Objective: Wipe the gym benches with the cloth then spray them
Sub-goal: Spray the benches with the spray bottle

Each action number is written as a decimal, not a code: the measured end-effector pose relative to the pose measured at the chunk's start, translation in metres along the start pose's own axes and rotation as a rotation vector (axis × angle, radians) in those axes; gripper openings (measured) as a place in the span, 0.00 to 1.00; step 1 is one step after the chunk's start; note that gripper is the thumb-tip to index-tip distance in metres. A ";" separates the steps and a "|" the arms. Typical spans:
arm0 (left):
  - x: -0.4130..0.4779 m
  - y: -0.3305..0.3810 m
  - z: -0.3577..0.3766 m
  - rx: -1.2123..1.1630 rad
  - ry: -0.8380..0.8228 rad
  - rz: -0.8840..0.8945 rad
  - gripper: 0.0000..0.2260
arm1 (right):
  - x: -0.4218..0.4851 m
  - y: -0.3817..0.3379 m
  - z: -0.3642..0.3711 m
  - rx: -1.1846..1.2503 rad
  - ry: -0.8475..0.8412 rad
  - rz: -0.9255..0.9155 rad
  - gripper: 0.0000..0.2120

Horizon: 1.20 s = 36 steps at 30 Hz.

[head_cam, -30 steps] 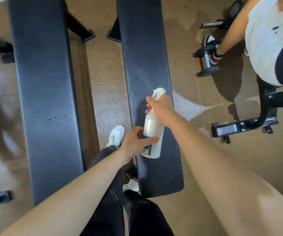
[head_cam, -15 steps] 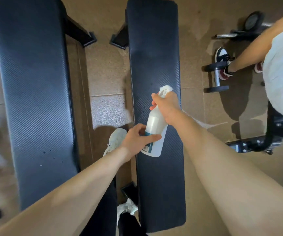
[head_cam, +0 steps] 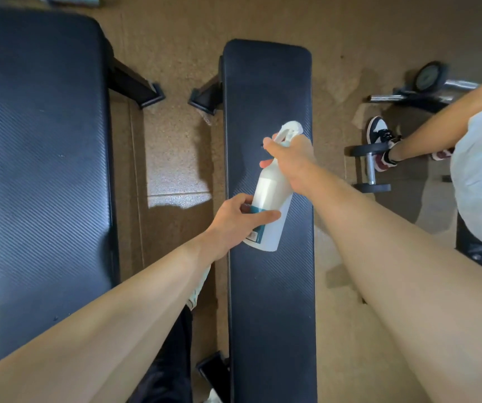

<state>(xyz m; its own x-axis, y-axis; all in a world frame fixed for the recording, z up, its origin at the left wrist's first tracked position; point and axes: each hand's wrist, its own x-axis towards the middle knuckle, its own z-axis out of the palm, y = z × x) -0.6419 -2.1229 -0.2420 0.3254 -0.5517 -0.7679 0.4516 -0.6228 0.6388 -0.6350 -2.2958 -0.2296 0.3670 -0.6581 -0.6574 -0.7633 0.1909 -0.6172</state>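
Two long black padded gym benches run away from me, the wide left bench [head_cam: 45,170] and the narrower right bench [head_cam: 269,301]. Above the right bench I hold a white spray bottle [head_cam: 270,196] with a teal label, its nozzle pointing away and down. My right hand [head_cam: 292,157] grips the neck with fingers on the trigger. My left hand [head_cam: 235,219] is wrapped around the bottle's lower body. No cloth is in view.
Another person sits at the right, with a bare leg and a dark-and-white shoe [head_cam: 380,141] by a dumbbell [head_cam: 370,167] on the tan floor. A second weight [head_cam: 428,82] lies farther back. The bench feet [head_cam: 144,94] stick out between the benches.
My view has shifted forward along the right bench, so its far end now shows. Both hands keep the same grip on the bottle and have moved farther up the bench.
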 end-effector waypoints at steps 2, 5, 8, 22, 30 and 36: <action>0.011 0.010 -0.005 -0.011 0.015 0.023 0.22 | 0.010 -0.011 -0.001 0.008 0.027 -0.024 0.12; 0.029 0.025 -0.011 0.012 0.029 0.052 0.24 | 0.025 -0.024 -0.004 0.021 0.110 -0.031 0.11; 0.042 0.035 -0.012 0.023 0.021 0.059 0.24 | 0.036 -0.031 -0.007 -0.010 0.135 -0.013 0.13; 0.054 0.041 -0.005 0.017 -0.053 0.011 0.21 | 0.044 -0.011 -0.024 0.119 0.233 0.030 0.12; 0.023 0.006 -0.001 -0.069 0.075 0.016 0.21 | 0.027 -0.009 0.008 -0.031 0.022 -0.047 0.12; 0.008 -0.016 0.008 -0.065 0.037 -0.001 0.16 | 0.016 0.014 0.007 -0.044 -0.013 -0.025 0.13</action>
<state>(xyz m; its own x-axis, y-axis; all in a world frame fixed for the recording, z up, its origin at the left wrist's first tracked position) -0.6536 -2.1217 -0.2581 0.3550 -0.5292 -0.7707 0.5049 -0.5852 0.6345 -0.6358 -2.2982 -0.2513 0.3932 -0.6526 -0.6477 -0.7764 0.1418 -0.6141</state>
